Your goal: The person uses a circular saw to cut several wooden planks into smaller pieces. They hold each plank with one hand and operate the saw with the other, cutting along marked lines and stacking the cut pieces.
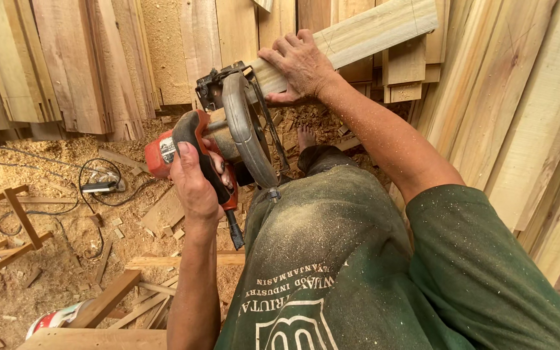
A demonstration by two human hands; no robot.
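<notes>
A person's left hand (196,178) is clenched around the black handle of a red, grey-guarded handheld circular saw (225,139), its blade end meeting the near end of a long pale wooden plank (351,39). To the right of that grip and further out, the right hand (299,65) presses flat over the plank just beside the saw's guard, fingers spread, pinning the board against the person's raised, sawdust-coated knee (312,214). The risk lies in that closeness: should the plank shift or pinch the blade, the saw could kick toward the holding hand or the leg under it. Below the left grip, a black power cord (108,185) loops across sawdust-strewn ground among offcuts and could snag. A bare foot (306,137) shows beyond the knee, under the cut.
</notes>
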